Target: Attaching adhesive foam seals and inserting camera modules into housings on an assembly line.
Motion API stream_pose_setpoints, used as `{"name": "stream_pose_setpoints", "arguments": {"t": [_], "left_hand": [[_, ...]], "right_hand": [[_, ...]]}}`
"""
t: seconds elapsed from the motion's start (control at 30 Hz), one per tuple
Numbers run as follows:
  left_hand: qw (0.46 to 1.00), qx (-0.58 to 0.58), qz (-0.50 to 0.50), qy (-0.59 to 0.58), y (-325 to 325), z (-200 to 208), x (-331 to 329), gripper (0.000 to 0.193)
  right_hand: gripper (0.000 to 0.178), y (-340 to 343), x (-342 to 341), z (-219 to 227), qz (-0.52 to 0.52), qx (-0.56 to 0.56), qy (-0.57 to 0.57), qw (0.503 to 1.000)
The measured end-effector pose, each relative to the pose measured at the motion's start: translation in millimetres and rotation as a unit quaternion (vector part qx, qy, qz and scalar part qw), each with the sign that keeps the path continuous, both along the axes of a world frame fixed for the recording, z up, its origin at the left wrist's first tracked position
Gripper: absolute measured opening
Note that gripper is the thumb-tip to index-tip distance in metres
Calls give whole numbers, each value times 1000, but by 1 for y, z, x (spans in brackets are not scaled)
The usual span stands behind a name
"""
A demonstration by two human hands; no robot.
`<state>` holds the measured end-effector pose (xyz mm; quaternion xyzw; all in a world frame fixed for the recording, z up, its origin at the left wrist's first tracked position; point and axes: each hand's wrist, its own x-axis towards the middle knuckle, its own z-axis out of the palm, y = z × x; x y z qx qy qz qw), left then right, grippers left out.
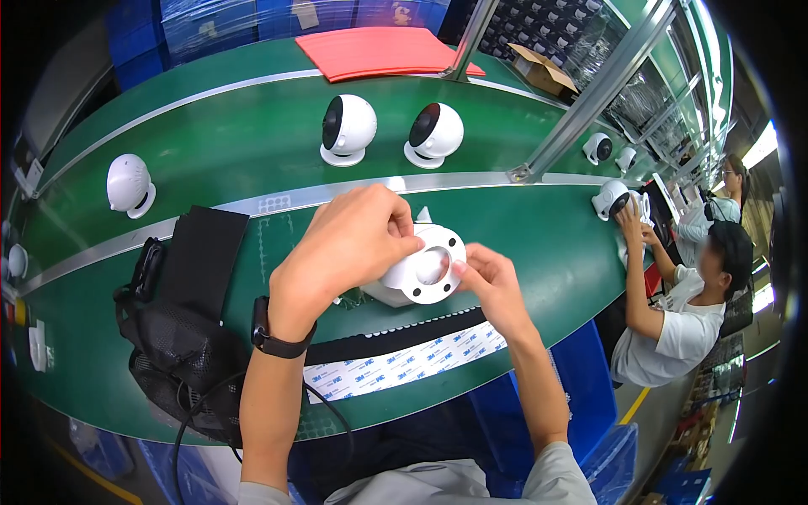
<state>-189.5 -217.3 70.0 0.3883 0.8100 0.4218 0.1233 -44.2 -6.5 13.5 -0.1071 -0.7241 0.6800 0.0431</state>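
Observation:
Between my hands, a white round-headed camera (431, 291) is tipped over, its ring-shaped base facing up. Several small black dots sit on the ring around a central hole. My left hand (349, 240), wearing a dark wristband, bends over the upper left side with thumb and fingertips pinched at the ring. What may be between those fingertips is hidden. My right hand (492, 282) grips the ring's right edge, thumb near the hole. Just below lie a black strip (396, 339) with a scalloped edge and a white backing sheet (404, 364) with blue print.
White cameras (358, 126) stand on the green conveyor (252, 135) beyond a metal rail. Left of me are a black mesh bag (189, 362) with a cable and a black sheet (202, 261). Pink sheets (379, 52) lie at the back. A co-worker (673, 311) handles another camera at right.

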Motion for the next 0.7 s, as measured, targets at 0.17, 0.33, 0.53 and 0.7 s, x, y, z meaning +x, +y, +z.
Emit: {"name": "stream_pose_setpoints", "arguments": {"t": [0.17, 0.33, 0.53, 0.7], "left_hand": [[1000, -5, 0, -20, -10, -5, -4, 28], [1000, -6, -8, -7, -13, -7, -4, 26], [999, -13, -41, -30, -29, -2, -9, 27], [999, 29, 19, -1, -51, -2, -15, 47]], "right_hand": [[65, -35, -10, 23, -7, 317, 65, 946], [76, -47, -14, 35, 17, 370, 9, 929], [37, -38, -23, 28, 28, 242, 4, 970], [19, -58, -26, 42, -26, 103, 117, 987]]}}
